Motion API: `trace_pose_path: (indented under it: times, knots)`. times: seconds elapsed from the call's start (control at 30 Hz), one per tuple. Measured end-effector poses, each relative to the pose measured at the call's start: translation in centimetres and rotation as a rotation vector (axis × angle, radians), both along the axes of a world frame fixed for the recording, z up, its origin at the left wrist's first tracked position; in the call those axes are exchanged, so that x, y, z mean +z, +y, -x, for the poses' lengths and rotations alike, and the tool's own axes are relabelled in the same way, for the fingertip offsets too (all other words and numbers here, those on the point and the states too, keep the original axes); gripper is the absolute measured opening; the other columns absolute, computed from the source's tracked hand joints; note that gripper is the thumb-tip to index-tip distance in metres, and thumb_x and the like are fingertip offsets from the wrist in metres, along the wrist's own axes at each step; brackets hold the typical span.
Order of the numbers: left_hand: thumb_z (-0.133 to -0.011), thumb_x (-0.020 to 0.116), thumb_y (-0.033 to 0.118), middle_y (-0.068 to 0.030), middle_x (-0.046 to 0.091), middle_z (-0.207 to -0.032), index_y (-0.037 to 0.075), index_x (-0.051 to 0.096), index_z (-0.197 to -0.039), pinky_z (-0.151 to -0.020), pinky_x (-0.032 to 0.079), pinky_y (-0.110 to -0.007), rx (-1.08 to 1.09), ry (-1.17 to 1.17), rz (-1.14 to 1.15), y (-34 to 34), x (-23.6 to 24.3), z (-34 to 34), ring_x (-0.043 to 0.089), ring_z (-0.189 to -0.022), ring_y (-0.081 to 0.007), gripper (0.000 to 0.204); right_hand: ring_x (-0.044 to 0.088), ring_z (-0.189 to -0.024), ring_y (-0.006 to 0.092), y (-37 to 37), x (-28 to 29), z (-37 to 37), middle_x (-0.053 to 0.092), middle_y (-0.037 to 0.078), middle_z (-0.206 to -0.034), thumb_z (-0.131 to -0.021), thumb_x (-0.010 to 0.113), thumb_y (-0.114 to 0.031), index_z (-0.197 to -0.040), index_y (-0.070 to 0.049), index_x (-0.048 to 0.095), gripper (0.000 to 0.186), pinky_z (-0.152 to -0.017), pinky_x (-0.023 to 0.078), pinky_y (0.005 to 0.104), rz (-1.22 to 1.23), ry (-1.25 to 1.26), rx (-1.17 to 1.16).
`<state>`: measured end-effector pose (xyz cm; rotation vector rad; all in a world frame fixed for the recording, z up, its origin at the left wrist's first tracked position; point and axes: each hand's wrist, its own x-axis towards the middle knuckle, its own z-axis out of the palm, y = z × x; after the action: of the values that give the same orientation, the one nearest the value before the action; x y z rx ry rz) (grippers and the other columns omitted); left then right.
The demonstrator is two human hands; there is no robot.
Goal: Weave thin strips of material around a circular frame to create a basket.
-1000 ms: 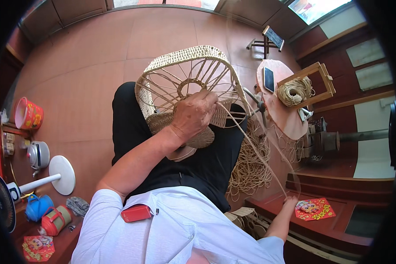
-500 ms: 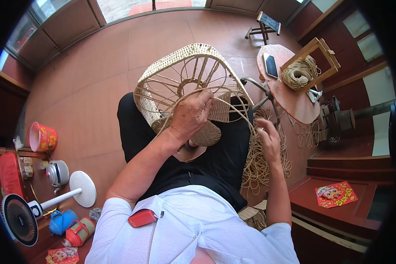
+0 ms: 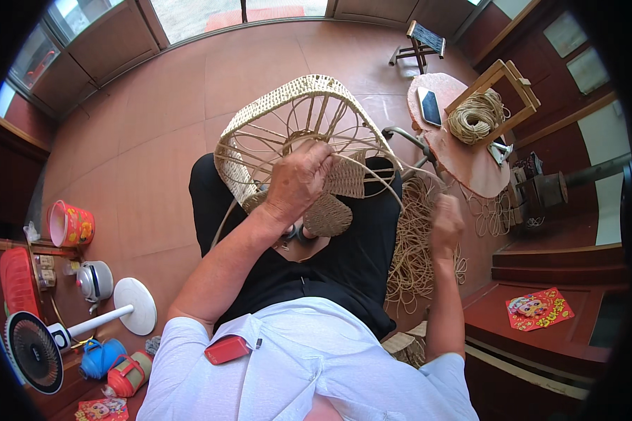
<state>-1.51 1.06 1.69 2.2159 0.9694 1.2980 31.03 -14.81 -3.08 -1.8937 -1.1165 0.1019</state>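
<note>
Lining the left side, a fan [image 3: 34,351], a blue jug [image 3: 103,358], a kettle [image 3: 97,282] and a patterned red bucket [image 3: 71,224] stand close to one another. A wide stretch of tiled floor [image 3: 154,161] separates the bucket from the person's left knee, leaving the left arm room on its outer side. The woven frame [image 3: 240,168] sits over the person's lap and knees, spokes fanning out from a small ring inside its pale plaited rim. By that ring the left hand [image 3: 298,180] is curled closed, thumb and fingers pinching a cord [image 3: 364,167] that bends away toward the frame's right edge. Another strand hangs beside the left forearm. Loose cord [image 3: 418,259] lies heaped beyond the right knee. In front of that heap is the right hand [image 3: 445,223], blurred and well apart from the left one; whether its fingers grip anything cannot be told. Near it on the far side runs the uneven edge of the bench [image 3: 463,168], which carries a phone [image 3: 429,106] close to its left edge, a coil [image 3: 476,118] and a wooden stand [image 3: 476,85]. At lower right, a dark red panelled surface [image 3: 484,309] bounds the space beside the right forearm.
</note>
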Motion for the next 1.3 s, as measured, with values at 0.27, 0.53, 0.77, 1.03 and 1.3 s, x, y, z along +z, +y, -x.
trace_pose_path:
  times: [0.27, 0.53, 0.77, 1.03, 1.3]
  knots:
    - [-0.098, 0.081, 0.018, -0.0083, 0.076, -0.089, 0.007, 0.073, -0.098, -0.065, 0.056, -0.039, 0.052, 0.087, 0.031, 2.1, 1.6, 1.1, 0.075, -0.076, -0.0256, 0.014, 0.065, -0.089, 0.0159, -12.2, -8.3, -15.3, 0.069, 0.003, -0.1, -0.114, 0.061, -0.029, -0.121, 0.0, 0.072, 0.032, -0.087, 0.057, 0.0327, -0.138, 1.021, -0.808]
    - [-0.098, 0.081, 0.015, -0.009, 0.075, -0.088, 0.006, 0.072, -0.097, -0.066, 0.056, -0.04, 0.035, 0.098, 0.028, 2.2, 2.4, 0.8, 0.074, -0.076, -0.027, 0.012, 0.068, -0.115, 0.0206, -2.1, 1.7, 4.9, 0.07, 0.009, -0.127, -0.105, 0.072, -0.009, -0.131, -0.004, 0.075, 0.026, -0.091, 0.058, 0.0352, -0.136, -0.043, -0.01]
    - [-0.098, 0.081, 0.013, -0.0103, 0.074, -0.088, 0.004, 0.073, -0.097, -0.066, 0.056, -0.039, 0.042, 0.106, 0.02, 2.0, 2.0, 0.9, 0.074, -0.074, -0.0263, 0.012, 0.075, -0.101, 0.0273, 5.1, 7.3, 14.7, 0.073, 0.011, -0.128, -0.1, 0.075, -0.005, -0.129, -0.009, 0.076, 0.029, -0.084, 0.063, 0.0383, -0.173, -0.094, 0.323]
    - [-0.098, 0.082, 0.011, -0.0079, 0.074, -0.091, 0.006, 0.074, -0.1, -0.064, 0.057, -0.039, 0.019, 0.12, -0.115, 1.9, 1.8, 0.9, 0.074, -0.074, -0.026, 0.01, 0.079, -0.098, 0.0327, 9.1, 5.6, 16.6, 0.076, 0.012, -0.12, -0.1, 0.073, -0.01, -0.131, -0.009, 0.076, 0.031, -0.082, 0.064, 0.0412, -0.325, -0.358, 0.371]
    - [-0.089, 0.081, 0.014, -0.0042, 0.071, -0.097, 0.014, 0.078, -0.103, -0.075, 0.059, -0.041, -0.006, 0.282, -0.387, 4.4, 2.7, 0.2, 0.072, -0.093, -0.027, 0.014, 0.075, -0.087, 0.0335, 8.6, 2.5, 19.3, 0.066, 0.015, -0.109, -0.101, 0.071, -0.018, -0.161, -0.002, 0.052, 0.065, -0.075, 0.063, 0.0417, -0.068, -0.364, 0.434]
